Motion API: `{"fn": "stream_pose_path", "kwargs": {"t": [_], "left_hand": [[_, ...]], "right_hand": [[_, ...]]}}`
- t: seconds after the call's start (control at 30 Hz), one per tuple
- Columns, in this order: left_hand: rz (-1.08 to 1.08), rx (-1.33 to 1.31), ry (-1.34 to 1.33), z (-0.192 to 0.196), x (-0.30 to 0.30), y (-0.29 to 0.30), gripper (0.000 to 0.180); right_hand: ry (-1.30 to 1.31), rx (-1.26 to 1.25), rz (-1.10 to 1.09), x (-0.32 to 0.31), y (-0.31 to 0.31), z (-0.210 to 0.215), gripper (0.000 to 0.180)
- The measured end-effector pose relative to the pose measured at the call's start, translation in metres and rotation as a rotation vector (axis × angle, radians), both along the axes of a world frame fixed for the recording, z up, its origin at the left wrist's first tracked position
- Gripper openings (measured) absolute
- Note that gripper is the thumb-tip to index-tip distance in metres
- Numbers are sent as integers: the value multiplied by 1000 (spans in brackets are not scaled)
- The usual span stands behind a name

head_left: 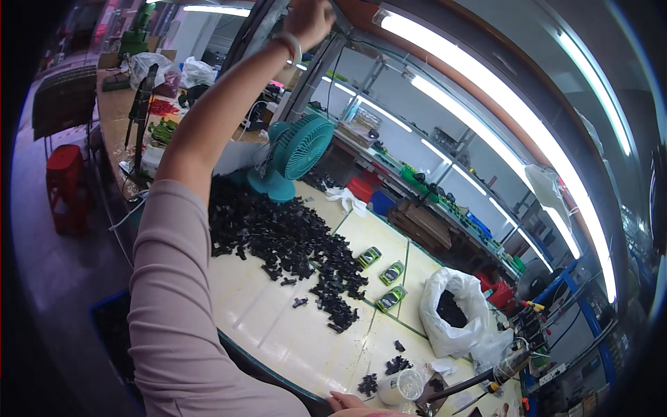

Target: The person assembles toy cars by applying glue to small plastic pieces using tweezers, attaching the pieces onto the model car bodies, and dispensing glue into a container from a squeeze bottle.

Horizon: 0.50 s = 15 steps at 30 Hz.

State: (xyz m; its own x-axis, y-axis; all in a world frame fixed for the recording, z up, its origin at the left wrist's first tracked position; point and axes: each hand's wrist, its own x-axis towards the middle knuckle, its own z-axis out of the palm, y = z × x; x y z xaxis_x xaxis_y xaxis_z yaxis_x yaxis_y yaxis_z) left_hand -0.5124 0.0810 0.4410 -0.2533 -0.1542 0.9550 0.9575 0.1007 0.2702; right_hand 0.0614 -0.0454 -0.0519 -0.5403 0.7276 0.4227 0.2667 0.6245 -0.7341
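My left arm is raised across the view. Its hand [309,22], with a bracelet at the wrist, is up at the top edge beside a metal post [318,66]. Its fingers are curled in, and what they hold, if anything, is hidden. At the lower edge my right hand [344,401] shows only in part, its fingers lying on the table's near edge with nothing seen in them. Closest to it are a clear plastic cup [401,386] and small black parts [368,384]. Farther in, a big heap of black plastic parts [278,229] spreads over the cream table [278,333].
A teal fan [299,149] stands behind the heap. Three green toy car bodies [391,272] sit right of it. A white bag [455,313] holds black parts. Tools with cables [511,365] crowd the right end. Lit tube lamps [486,83] hang overhead; a red stool [66,187] stands left.
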Motion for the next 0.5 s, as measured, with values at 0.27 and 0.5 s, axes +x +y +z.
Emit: {"fn": "stream_pose_path", "kwargs": {"t": [0.27, 0.5], "left_hand": [[125, -93, -50, 77, -93, -16, 54], [368, -320, 378, 36, -116, 164, 56]], "right_hand": [[-275, -158, -318, -27, -42, 93, 26], [-338, -462, -409, -38, -25, 102, 17]]}}
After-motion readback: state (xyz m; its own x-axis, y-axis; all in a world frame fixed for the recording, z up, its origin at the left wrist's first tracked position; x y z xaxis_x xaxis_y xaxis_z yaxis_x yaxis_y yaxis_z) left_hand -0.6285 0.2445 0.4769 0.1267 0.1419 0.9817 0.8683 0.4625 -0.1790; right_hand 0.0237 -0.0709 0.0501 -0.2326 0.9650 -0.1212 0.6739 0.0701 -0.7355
